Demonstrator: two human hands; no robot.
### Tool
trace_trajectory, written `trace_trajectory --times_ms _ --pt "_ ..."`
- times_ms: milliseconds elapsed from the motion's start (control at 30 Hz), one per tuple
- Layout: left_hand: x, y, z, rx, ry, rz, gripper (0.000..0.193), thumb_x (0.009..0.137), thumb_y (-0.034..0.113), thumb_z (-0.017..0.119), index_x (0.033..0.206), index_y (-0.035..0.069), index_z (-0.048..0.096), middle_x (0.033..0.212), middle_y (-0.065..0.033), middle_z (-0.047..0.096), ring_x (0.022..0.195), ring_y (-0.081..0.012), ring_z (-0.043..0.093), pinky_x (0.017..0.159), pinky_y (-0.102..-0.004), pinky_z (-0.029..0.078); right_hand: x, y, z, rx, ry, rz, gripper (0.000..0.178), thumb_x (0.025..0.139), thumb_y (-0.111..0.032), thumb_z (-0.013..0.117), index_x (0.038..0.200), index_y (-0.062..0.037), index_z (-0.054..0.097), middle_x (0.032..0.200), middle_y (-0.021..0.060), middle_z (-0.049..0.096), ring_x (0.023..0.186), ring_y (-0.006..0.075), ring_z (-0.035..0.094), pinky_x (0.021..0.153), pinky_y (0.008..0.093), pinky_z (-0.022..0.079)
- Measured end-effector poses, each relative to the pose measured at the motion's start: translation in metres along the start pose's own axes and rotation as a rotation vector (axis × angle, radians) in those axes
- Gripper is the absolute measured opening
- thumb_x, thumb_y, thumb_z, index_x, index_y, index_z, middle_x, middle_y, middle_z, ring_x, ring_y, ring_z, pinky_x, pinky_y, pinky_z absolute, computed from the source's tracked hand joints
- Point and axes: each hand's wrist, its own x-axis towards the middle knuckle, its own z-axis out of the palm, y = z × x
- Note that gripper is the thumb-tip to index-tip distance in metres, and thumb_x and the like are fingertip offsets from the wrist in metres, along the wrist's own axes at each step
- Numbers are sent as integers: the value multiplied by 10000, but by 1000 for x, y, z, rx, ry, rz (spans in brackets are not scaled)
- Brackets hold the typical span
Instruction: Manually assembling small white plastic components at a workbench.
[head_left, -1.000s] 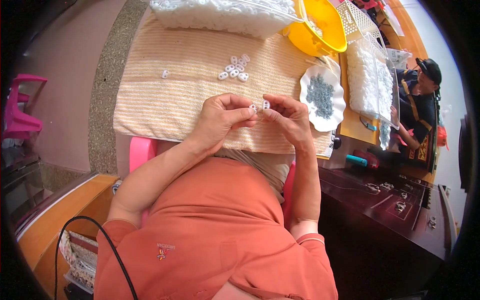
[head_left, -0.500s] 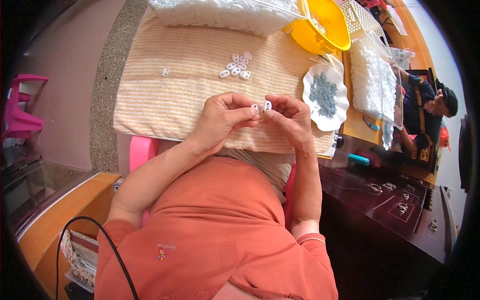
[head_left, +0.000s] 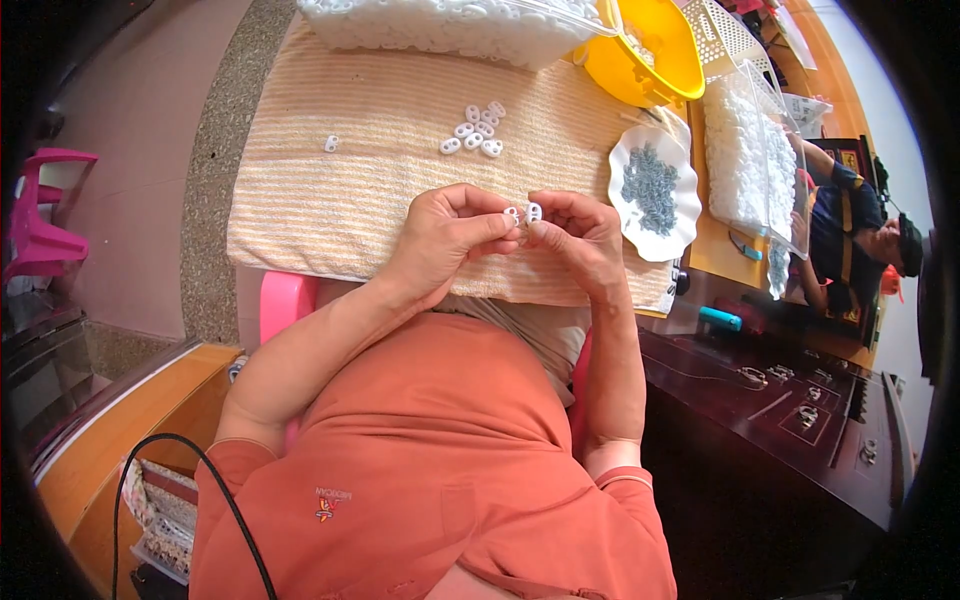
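My left hand (head_left: 445,235) and my right hand (head_left: 575,235) meet over a striped beige towel (head_left: 340,190). Between their fingertips they pinch a small white plastic ring piece (head_left: 522,214), each hand gripping one side. A little pile of the same white rings (head_left: 475,130) lies on the towel beyond my hands, and a single one (head_left: 331,143) sits alone to the left. A white scalloped plate (head_left: 680,225) holding small grey metal parts (head_left: 650,185) stands just right of my right hand.
A clear tub of white rings (head_left: 450,25) and a yellow bowl (head_left: 650,65) stand at the far edge. Another clear tub of white pieces (head_left: 745,150) is on the right. A seated person (head_left: 850,235) is far right. A pink chair (head_left: 40,230) stands left.
My hands have stayed together on the white piece with only small finger shifts. The person at the right has moved slightly.
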Motion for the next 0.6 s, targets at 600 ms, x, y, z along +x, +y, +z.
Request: trace_trajectory --times_ms 600 --pt "0 -2 -1 18 -8 -6 126 863 12 657 976 -25 616 895 -112 684 780 -151 677 707 -252 573 -2 3 -2 0 -7 -5 305 856 32 665 1157 51 621 946 106 684 833 161 666 757 273 551"
